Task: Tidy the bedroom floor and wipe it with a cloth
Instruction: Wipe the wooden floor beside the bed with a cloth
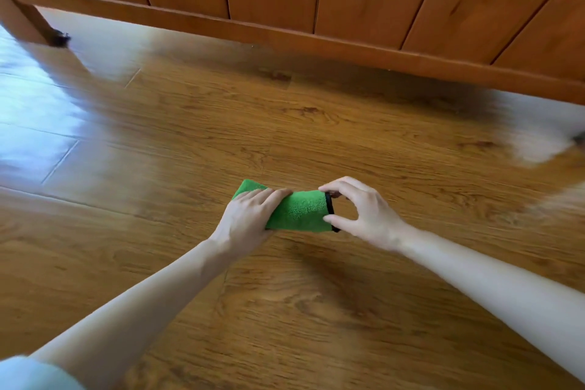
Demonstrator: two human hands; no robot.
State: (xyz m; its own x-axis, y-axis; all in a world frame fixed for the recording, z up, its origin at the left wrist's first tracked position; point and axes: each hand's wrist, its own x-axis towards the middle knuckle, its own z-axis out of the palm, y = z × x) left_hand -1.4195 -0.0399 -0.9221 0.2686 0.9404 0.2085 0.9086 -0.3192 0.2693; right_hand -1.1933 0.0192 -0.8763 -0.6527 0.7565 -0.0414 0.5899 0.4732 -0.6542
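Left hand (250, 215) flat on the folded green cloth (300, 210), fingers (269, 196) straight and laid across its near-left half, pressing it to the floor (316, 310). Right hand (364, 212) at the cloth's black-trimmed right edge, thumb and forefinger curled into a wide C, tips touching the top and bottom corners of that edge; whether actually pinching or only touching, cannot tell. Cloth lying between the two hands, far-left corner poking out beyond the left fingers. Bare wooden floor all round the fingers: broad open boards toward the near side, to the left with window glare, and to the right. Well beyond the fingers, the long lower edge of wooden furniture (285, 38), running from upper left down to the right, with a gap beneath it. Pale sleeve (28, 374) at the near-left corner.
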